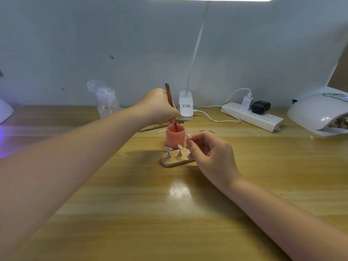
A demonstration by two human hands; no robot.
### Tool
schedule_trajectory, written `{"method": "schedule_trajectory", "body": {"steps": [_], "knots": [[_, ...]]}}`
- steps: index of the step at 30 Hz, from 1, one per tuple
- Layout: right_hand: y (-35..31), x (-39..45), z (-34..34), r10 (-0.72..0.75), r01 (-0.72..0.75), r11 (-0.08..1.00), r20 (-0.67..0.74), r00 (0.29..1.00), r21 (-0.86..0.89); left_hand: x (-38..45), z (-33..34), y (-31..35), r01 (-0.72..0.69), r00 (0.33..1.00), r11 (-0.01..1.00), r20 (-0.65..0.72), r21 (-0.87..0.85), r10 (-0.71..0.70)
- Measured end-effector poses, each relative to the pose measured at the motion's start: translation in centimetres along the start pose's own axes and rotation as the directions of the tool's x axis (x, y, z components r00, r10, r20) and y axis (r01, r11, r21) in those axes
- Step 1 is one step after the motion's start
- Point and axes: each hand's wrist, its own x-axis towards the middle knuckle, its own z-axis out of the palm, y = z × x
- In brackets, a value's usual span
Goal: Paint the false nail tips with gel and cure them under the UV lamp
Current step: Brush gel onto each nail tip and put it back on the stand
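The job looks to be at its loading stage: the left hand (160, 106) has its fingers clamped on a brush (171, 104) whose tip is dipped into the open pink gel pot (175, 136), directly below those fingers. The false nail tips (174, 146) stand on little metal pegs on a wooden holder (175, 162), just in front of the pot and below the left fingers; the two tips that show look pale and clear, so painting seems not yet begun on them, though they are too small to be sure. The right hand (209, 153) hovers just beside the holder's right end, its fingers loosely curled with thumb and forefinger close together; whether they pinch anything I cannot tell. Curing is all still to come: the white UV lamp (320, 113) sits well apart, far to the right of the right fingers on the wooden surface (169, 213), with something already inside its mouth, unclear what.
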Motion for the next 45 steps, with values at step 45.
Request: {"method": "schedule_trajectory", "body": {"steps": [45], "knots": [[0.1,0.3,-0.2,0.031,-0.030,0.999,-0.008,0.999,0.041,-4.9,0.3,-5.9,-0.111,0.938,0.702,-0.307,-0.703,-0.160]]}}
